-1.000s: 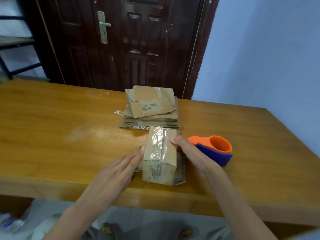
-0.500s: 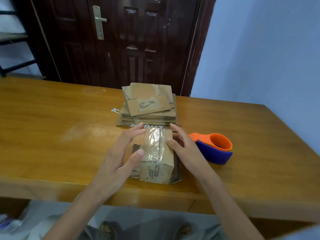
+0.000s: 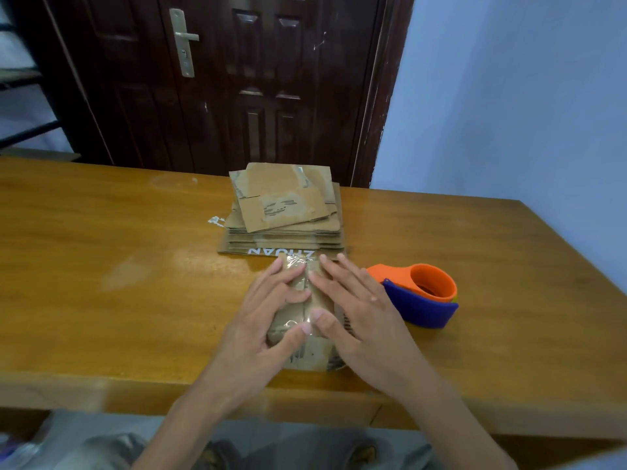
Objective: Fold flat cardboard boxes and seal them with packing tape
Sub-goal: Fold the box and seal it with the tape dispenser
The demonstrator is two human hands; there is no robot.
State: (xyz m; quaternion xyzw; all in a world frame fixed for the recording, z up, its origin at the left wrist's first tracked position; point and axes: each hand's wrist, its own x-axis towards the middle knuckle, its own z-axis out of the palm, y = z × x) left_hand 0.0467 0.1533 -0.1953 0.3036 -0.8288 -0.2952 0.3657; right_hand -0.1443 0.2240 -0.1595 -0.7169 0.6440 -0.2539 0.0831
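Dark wooden door and pale blue wall behind, glossy honey-coloured wooden tabletop (image 3: 101,266) in front.

Left hand (image 3: 268,320) laid flat over the small folded brown cardboard box (image 3: 314,351), fingers straight and slightly spread, thumb pressing on the clear packing tape strip (image 3: 298,266) down the box's middle. Right hand (image 3: 356,317) mirrored on the other side, fingers extended along the top, thumb meeting the left thumb at the seam. Neither hand curled round anything, just palms and fingers pressing down. Wrists coming in low from the near edge, forearms angled toward each other.

Box sitting near the front edge of the tabletop, on what looks like another flattened piece of corrugated card. Probably very light and a bit crushable, so flat pressure along the seam makes sense rather than squeezing the sides. Tape looks slick and wrinkly, likely needs rubbing out from the centre. Best hold for lifting: opposite long sides, near the corners where the card is stiffest.

Just beside the right hand, an orange and blue plastic tape dispenser (image 3: 420,296), not touched. Behind the box, a stack of flat brown cardboard boxes (image 3: 285,218) with white lettering on the bottom sheet, waiting for folding.
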